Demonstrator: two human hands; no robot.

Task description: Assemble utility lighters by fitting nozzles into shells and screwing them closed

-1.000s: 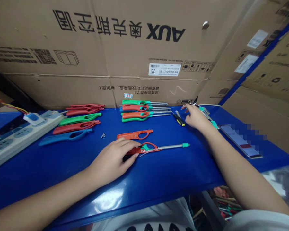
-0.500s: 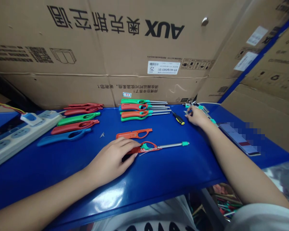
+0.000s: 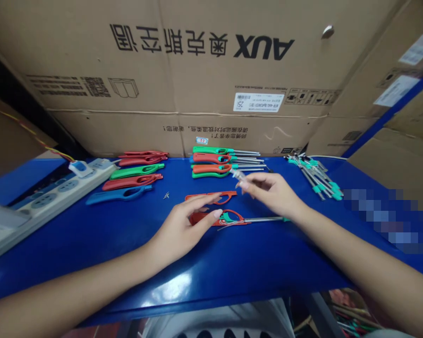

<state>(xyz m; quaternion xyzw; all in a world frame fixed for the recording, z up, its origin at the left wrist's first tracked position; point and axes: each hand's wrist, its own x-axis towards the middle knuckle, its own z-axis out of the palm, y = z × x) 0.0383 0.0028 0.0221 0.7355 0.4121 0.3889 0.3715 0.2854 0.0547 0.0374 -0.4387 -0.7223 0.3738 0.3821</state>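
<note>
Between thumb and fingers, my right hand (image 3: 273,193) pinches a small clear plastic part (image 3: 238,175), raised over the middle of the table. My left hand (image 3: 183,230) has its thumb and fingers apart, over the handle end of an opened stick lighter (image 3: 238,217). This lighter has an orange-red handle shell, a green trigger, thin loose wires and a long metal tube. My right forearm hides its green tip in part. Just behind it lies a loose orange half-shell (image 3: 229,195), partly covered by my left fingers.
Several lighters with metal tubes (image 3: 211,157) lie at the back middle. Coloured handle shells (image 3: 132,182) are lined up to the left, beside a power strip (image 3: 68,188). Small screws (image 3: 166,195) lie near them. Metal tubes with green ends (image 3: 317,176) are piled at the right. Cardboard (image 3: 197,94) walls the back.
My right hand has come left from the pile of tubes, bringing the clear part. My left fingers have opened away from the lighter handle. The view has shifted.
</note>
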